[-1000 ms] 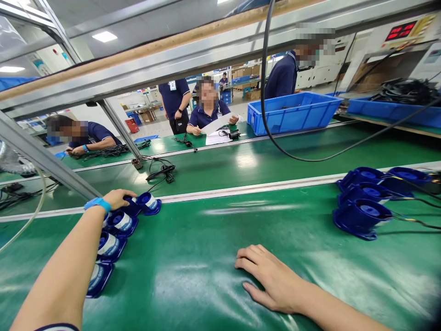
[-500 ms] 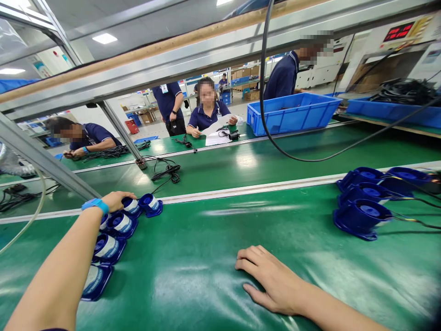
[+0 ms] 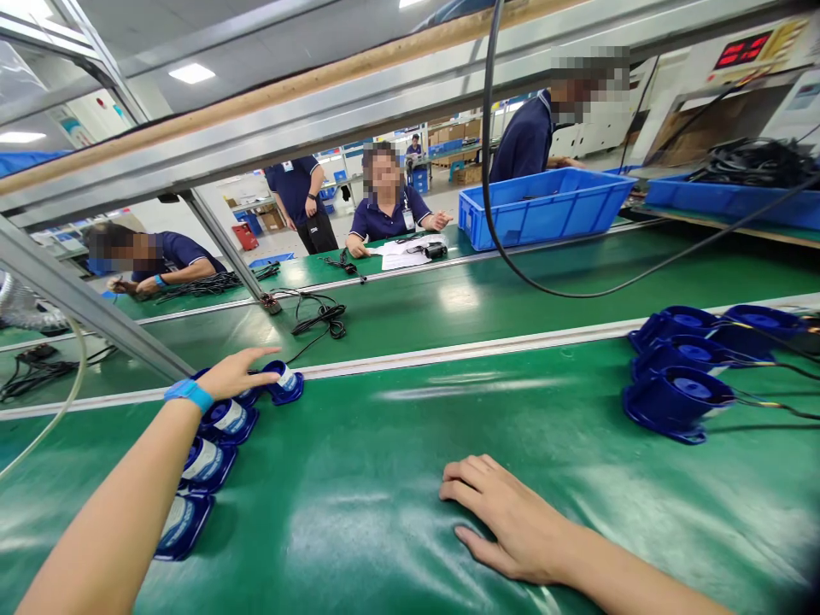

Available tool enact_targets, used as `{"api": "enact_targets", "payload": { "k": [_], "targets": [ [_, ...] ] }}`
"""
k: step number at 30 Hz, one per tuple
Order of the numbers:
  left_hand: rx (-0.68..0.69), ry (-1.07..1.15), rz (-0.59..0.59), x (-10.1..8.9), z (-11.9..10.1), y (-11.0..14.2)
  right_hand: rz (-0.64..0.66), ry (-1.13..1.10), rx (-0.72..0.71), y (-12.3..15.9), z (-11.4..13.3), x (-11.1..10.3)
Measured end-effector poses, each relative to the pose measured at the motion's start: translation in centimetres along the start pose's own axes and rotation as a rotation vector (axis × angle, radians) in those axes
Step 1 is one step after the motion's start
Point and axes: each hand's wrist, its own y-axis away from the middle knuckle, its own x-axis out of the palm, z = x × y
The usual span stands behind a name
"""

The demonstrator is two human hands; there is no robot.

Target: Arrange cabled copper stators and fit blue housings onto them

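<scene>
My left hand (image 3: 234, 374), with a blue wristband, reaches out over a row of several blue round parts with white labels (image 3: 214, 427) lying on the green belt (image 3: 397, 478). Its fingers are stretched out, above the far end of the row and beside the farthest part (image 3: 284, 381). My right hand (image 3: 506, 517) lies flat on the belt in the near middle, fingers spread, holding nothing. A second cluster of blue round parts with wires (image 3: 685, 363) sits on the belt at the right.
A slanted metal frame bar (image 3: 96, 303) crosses at the left. A black cable bundle (image 3: 320, 319) lies on the far belt. Blue crates (image 3: 544, 205) stand at the back right. Several people in dark shirts work across the line; a black cable (image 3: 493, 213) hangs down.
My left hand has lifted off the blue part it was cupping and its fingers have stretched out forward. The right hand has stayed put. The person opposite has laid the paper down.
</scene>
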Motion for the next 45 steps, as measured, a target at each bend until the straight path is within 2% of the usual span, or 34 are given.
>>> {"api": "enact_targets", "payload": {
  "k": [4,10,13,15,18,22,25,27,32,34,40,43,45],
  "targets": [
    [0.047,0.014,0.023,0.4,-1.6,-0.2,0.001,0.005,-0.001,0.0,0.0,0.0],
    [-0.025,-0.014,0.029,0.1,-0.5,0.3,-0.005,0.006,-0.003,0.1,-0.1,0.1],
    [-0.090,0.006,-0.011,0.1,-0.2,0.9,-0.004,0.009,-0.008,0.1,0.0,0.0],
    [-0.124,0.054,-0.092,0.7,-0.6,1.6,0.003,0.010,-0.007,0.1,0.0,-0.1],
    [-0.160,0.192,-0.251,3.7,-1.9,3.7,0.005,0.006,-0.005,0.2,0.1,-0.2],
    [-0.250,0.440,-0.346,10.5,-3.5,7.3,0.000,-0.002,-0.006,0.2,0.1,-0.1],
    [-0.351,0.585,-0.406,14.6,-3.0,8.7,0.010,-0.003,-0.012,0.2,0.1,-0.1],
    [-0.387,0.665,-0.438,15.9,-2.1,8.8,0.010,0.003,-0.012,0.1,0.1,-0.1],
    [-0.368,0.812,-0.463,16.5,-0.6,8.6,0.014,0.013,-0.013,0.2,0.1,0.0],
    [-0.334,0.853,-0.459,16.7,-0.8,9.8,0.021,0.010,-0.019,0.3,0.0,0.1],
    [-0.258,0.923,-0.422,17.2,-1.1,15.5,-0.012,0.052,-0.035,0.8,-1.0,1.1],
    [-0.277,0.923,-0.469,17.3,-1.0,16.5,-0.030,0.084,-0.054,1.0,-1.6,1.5],
    [-0.268,0.908,-0.490,17.4,-1.8,16.3,-0.032,0.094,-0.058,1.1,-1.7,1.5]
  ]
}}
